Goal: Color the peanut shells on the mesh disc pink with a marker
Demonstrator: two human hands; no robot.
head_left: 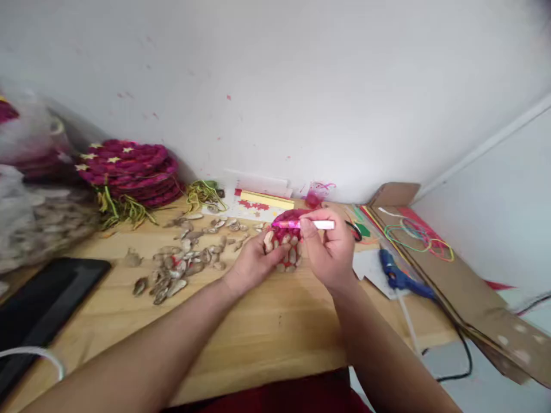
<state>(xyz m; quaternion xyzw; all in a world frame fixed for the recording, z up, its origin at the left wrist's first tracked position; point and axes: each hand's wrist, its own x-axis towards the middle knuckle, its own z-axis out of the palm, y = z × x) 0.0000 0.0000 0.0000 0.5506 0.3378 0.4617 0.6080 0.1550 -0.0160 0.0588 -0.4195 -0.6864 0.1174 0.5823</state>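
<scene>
Gently does it: steady left, light right.
At far left, a plastic bag [15,189] holds blurred brown pieces [55,229]; next, your left hand [256,261], its grip closed on the peanut-covered piece [289,255] above the desk [279,344]. Brace it while your right hand [331,249] pinches the pink-and-white stick [322,225], guiding its tip lightly.

Illumination is bright and diffuse around my fingers [308,230]. The wall [301,86] beyond them reads pale grey. A soft shadow falls on it beside the braided stack [157,178], left of my fingers. Farther left, the bag [47,223] is blurred. Wide-angle distortion stretches my forearms [181,335] toward the near edge.
</scene>
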